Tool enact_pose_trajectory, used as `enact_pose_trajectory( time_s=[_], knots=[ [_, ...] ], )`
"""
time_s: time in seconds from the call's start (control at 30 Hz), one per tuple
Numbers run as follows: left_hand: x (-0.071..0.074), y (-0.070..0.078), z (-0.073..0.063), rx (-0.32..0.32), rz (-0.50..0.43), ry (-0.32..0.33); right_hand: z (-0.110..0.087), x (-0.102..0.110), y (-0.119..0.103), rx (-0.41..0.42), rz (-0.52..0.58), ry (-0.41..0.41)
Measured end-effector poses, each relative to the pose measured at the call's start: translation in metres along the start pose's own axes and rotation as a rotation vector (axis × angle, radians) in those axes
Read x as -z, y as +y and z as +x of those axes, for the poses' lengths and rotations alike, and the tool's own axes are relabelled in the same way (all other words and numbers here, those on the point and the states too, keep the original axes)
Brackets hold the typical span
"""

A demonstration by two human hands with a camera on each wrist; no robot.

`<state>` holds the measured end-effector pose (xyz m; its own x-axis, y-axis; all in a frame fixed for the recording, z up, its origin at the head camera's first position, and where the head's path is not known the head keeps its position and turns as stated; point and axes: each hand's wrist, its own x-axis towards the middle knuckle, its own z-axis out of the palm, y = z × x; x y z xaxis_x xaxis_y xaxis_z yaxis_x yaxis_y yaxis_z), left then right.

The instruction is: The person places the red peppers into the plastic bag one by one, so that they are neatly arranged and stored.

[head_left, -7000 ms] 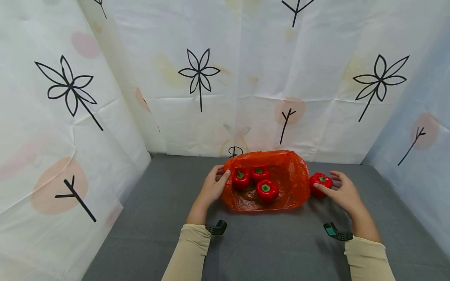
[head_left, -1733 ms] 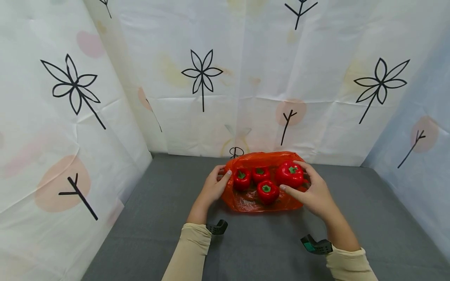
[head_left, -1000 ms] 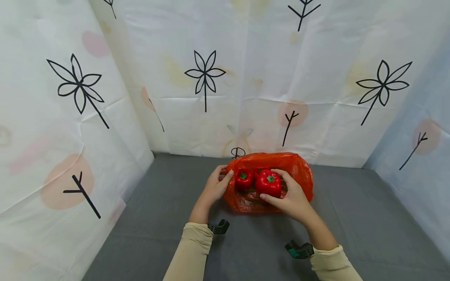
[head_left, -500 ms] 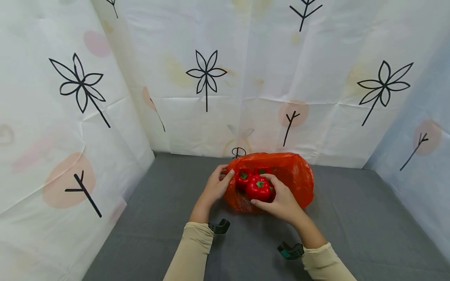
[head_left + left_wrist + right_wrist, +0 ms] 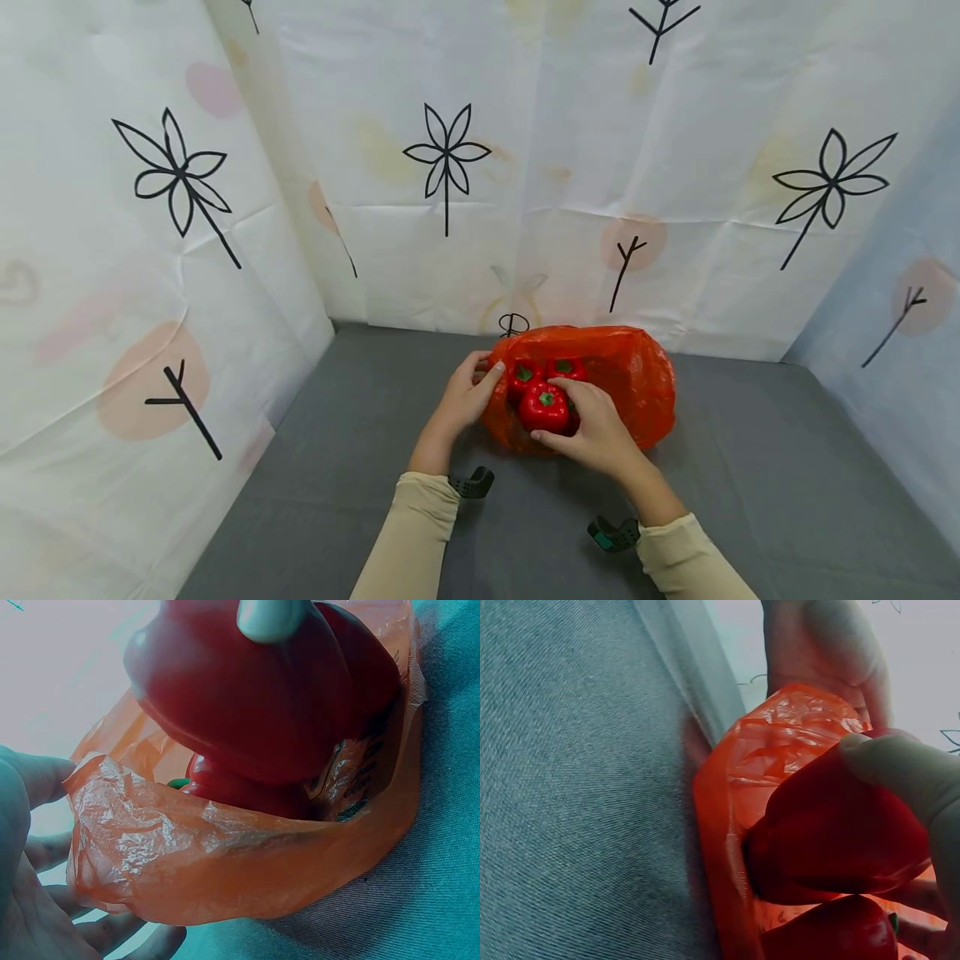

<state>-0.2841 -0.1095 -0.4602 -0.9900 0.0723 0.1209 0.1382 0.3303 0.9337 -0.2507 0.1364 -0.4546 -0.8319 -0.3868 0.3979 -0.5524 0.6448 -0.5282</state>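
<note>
An orange plastic bag (image 5: 630, 392) lies on its side on the grey table, its mouth spread toward me. My left hand (image 5: 463, 398) holds its left rim; in the left wrist view the thumb meets the edge of the film (image 5: 165, 859). Inside the bag's mouth, my right hand (image 5: 600, 429) grips a red bell pepper (image 5: 543, 408) between thumb and fingers, green stem facing me. Behind it sit two more red peppers, one at left (image 5: 525, 375) and one farther back (image 5: 566, 367). Another pepper (image 5: 832, 934), below the gripped one in the right wrist view, is mostly covered by my right hand.
Grey cloth covers the table (image 5: 345, 417). Patterned white sheets (image 5: 540, 167) stand as walls behind it and at both sides, and the bag lies close to the back one. Dark bands (image 5: 472, 483) are on both wrists.
My right hand has carried the pepper from the table right of the bag, over its right side, then left and down among the others. My left hand has stayed on the rim.
</note>
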Motion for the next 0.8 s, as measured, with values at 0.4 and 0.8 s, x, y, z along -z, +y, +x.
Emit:
enact_pose_trajectory(
  time_s=[0.4, 0.8],
  knots=[
    [-0.0009, 0.0006, 0.0006, 0.004, 0.015, 0.005, -0.0006, -0.009, 0.0071, -0.006, -0.13, -0.026],
    [-0.001, 0.0012, 0.001, 0.012, 0.015, 0.003, 0.0015, -0.0089, 0.0073, -0.025, -0.156, -0.066]
  ],
)
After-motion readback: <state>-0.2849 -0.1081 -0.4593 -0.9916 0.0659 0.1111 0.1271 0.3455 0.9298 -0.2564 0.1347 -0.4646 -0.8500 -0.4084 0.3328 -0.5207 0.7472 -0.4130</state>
